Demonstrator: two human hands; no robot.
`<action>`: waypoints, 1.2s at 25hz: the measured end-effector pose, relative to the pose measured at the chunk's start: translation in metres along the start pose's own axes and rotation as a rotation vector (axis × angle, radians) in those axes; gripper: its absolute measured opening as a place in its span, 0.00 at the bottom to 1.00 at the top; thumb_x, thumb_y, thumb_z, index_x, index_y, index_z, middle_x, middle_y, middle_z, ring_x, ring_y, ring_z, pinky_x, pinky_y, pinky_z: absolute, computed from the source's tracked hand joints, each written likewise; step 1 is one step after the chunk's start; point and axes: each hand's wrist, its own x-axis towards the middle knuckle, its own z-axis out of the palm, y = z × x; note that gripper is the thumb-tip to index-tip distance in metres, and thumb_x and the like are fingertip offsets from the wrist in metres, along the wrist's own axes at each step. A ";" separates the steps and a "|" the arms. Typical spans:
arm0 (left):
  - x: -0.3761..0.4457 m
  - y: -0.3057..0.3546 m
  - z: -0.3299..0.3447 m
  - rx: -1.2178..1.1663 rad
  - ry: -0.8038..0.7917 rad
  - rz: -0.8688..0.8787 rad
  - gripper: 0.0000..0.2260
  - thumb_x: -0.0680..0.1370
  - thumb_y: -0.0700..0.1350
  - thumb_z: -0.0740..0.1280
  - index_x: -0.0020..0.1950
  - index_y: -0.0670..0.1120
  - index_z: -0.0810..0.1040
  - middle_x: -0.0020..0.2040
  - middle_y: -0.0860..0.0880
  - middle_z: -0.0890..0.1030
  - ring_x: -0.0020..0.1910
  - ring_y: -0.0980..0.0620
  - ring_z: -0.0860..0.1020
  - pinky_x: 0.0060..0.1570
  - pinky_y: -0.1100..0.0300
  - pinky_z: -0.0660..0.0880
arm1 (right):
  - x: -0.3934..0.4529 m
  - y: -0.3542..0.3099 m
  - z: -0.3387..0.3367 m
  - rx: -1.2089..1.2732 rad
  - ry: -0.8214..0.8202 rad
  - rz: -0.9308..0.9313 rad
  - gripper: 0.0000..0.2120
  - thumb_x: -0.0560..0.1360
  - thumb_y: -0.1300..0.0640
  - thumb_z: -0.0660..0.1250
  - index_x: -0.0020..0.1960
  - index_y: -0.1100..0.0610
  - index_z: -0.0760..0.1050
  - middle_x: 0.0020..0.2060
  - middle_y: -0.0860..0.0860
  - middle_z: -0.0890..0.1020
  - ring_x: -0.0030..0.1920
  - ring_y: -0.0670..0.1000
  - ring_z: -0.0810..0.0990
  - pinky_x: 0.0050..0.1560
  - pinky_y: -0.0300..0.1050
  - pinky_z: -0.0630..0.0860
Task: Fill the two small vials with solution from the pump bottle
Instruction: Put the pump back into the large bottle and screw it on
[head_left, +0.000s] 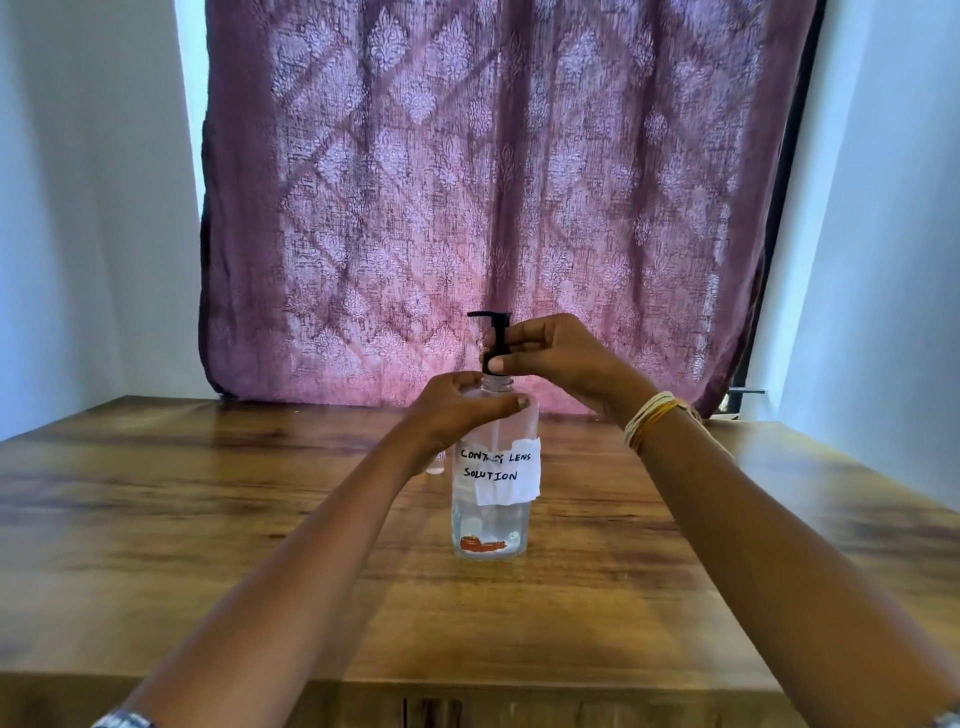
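The fingers (511, 400) of the left hand (457, 410) are curling round the shoulder of the pump bottle (493, 483), thumb tip lying across its near side just under the neck, gripping it upright. The fingers (498, 364) of the right hand (561, 353) are pinching the black pump head (493, 338) at its collar, thumb on the near side and the others bunched behind the stem; the spout is pointing left. Bangles (654, 421) are circling the right wrist.

The bottle is clear, is standing on the wooden surface (675, 571) at the middle of the scene, and is carrying a white paper label (501, 470) handwritten "CONTACT LENS SOLUTION". A little liquid is showing near its base, with an orange mark there.

Just left of the bottle and slightly farther, a small clear vial (435, 462) is peeking out from behind the left wrist; most of it is hidden. A second vial cannot be made out.

Beyond the surface, a patterned mauve curtain (493, 182) is hanging between pale walls.
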 end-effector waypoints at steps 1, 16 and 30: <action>0.000 0.000 0.000 -0.001 -0.003 0.003 0.29 0.57 0.60 0.79 0.53 0.48 0.84 0.50 0.48 0.87 0.51 0.49 0.85 0.59 0.45 0.79 | 0.000 -0.001 0.005 -0.081 0.071 0.004 0.12 0.66 0.64 0.77 0.49 0.63 0.81 0.44 0.60 0.85 0.44 0.53 0.83 0.50 0.44 0.81; -0.001 -0.002 0.000 0.002 0.012 -0.008 0.25 0.55 0.61 0.79 0.48 0.51 0.85 0.46 0.51 0.88 0.48 0.50 0.86 0.57 0.46 0.80 | -0.004 0.011 0.012 0.085 0.073 0.055 0.19 0.68 0.65 0.75 0.58 0.64 0.76 0.50 0.68 0.81 0.50 0.59 0.82 0.57 0.56 0.78; -0.004 0.000 0.001 0.005 0.011 0.027 0.21 0.57 0.60 0.78 0.45 0.53 0.86 0.44 0.51 0.88 0.47 0.52 0.86 0.54 0.50 0.81 | -0.006 0.011 0.019 0.155 -0.034 0.094 0.15 0.72 0.60 0.74 0.56 0.60 0.76 0.48 0.55 0.82 0.46 0.53 0.82 0.50 0.45 0.79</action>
